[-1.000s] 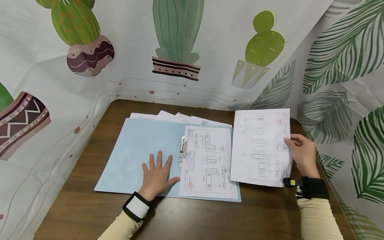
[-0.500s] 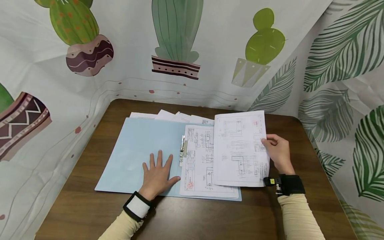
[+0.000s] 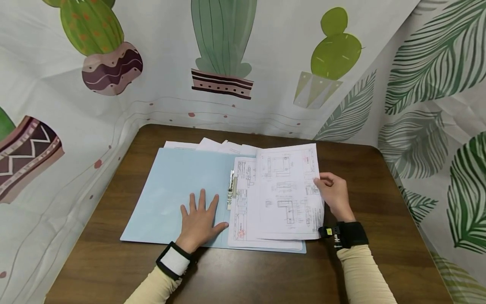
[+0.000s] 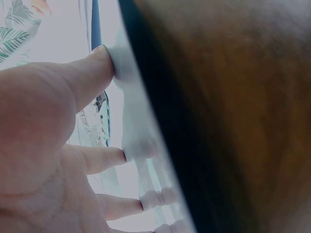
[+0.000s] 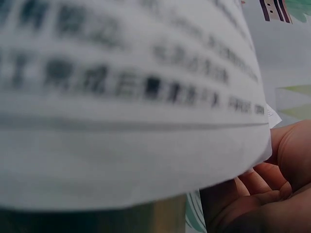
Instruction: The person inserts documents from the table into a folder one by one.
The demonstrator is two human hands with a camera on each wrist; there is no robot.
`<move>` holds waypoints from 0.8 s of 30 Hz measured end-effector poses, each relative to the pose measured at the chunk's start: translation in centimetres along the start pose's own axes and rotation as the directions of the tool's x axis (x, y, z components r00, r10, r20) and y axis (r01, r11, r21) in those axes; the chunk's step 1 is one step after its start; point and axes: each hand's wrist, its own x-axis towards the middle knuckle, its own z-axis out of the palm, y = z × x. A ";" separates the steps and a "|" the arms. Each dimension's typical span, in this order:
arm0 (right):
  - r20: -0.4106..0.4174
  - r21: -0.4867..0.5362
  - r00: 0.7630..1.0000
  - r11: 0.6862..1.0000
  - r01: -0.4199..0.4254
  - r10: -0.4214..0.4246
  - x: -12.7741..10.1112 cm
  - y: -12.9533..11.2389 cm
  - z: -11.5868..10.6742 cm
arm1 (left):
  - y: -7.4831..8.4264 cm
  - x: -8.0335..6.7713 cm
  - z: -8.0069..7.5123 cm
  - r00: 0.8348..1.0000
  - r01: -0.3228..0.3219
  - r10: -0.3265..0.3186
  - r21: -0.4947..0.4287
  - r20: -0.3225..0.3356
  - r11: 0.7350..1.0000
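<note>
A light blue folder (image 3: 171, 190) lies spread on the table, with a metal clip (image 3: 230, 190) near its fold. My left hand (image 3: 200, 226) rests on the folder's left cover, fingers spread; in the left wrist view its fingertips touch the glossy surface. On the folder's right side lie printed drawing sheets (image 3: 238, 211). My right hand (image 3: 334, 194) pinches the right edge of a loose drawing sheet (image 3: 300, 190) between thumb and fingers. That sheet overlaps the stack and sticks out past the folder's right side. Close up in the right wrist view, the sheet (image 5: 136, 155) bends slightly.
Several white papers (image 3: 210, 145) poke out behind the folder's top edge. The brown wooden table (image 3: 235, 278) has a cloth printed with cacti (image 3: 222, 42) hanging behind it and leaf prints at the right.
My right hand has carried the pinched sheet leftward, from beside the folder to over the stack of sheets. My left hand has stayed in place on the cover.
</note>
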 end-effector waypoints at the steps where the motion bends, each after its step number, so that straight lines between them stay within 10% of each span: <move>1: 0.003 0.002 1.000 1.000 -0.001 0.001 -0.1 0.0 0.2 | 0.0 0.0 0.0 1.000 0.001 -0.001 0.000 -0.001 1.000; 24: 0.117 0.064 0.993 0.998 -0.007 0.000 -1.3 -0.5 3.1 | 0.0 0.0 -0.1 1.000 -0.009 0.009 -0.003 -0.017 1.000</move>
